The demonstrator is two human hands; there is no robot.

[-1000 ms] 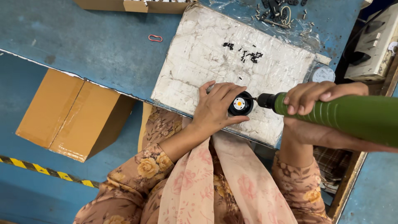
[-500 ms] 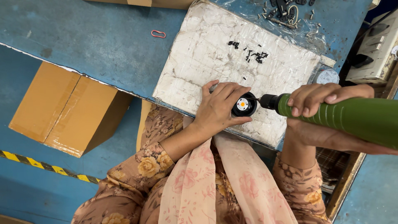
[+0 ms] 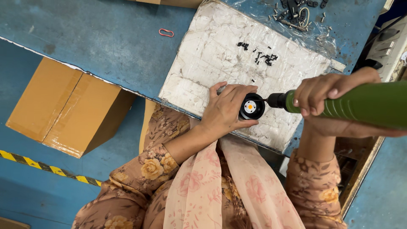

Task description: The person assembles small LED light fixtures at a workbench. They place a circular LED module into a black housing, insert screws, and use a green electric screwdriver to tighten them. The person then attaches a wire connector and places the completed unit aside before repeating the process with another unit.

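My left hand (image 3: 225, 109) grips a small round black part (image 3: 251, 107) with a white and orange centre, held down on a white foam pad (image 3: 212, 55). My right hand (image 3: 324, 95) is wrapped around a green electric screwdriver (image 3: 360, 105), whose black tip points left and touches the part's right side. A few small black screws (image 3: 260, 55) lie loose on the pad above my hands.
The pad lies on a blue workbench (image 3: 106, 38) with a red rubber band (image 3: 166, 32). More black parts (image 3: 296, 10) sit in plastic at the top right. A cardboard box (image 3: 63, 108) stands on the blue floor at left, near yellow-black tape (image 3: 42, 166).
Both hands, the part and the screwdriver keep the same pose on the pad. Only the view shifts slightly.
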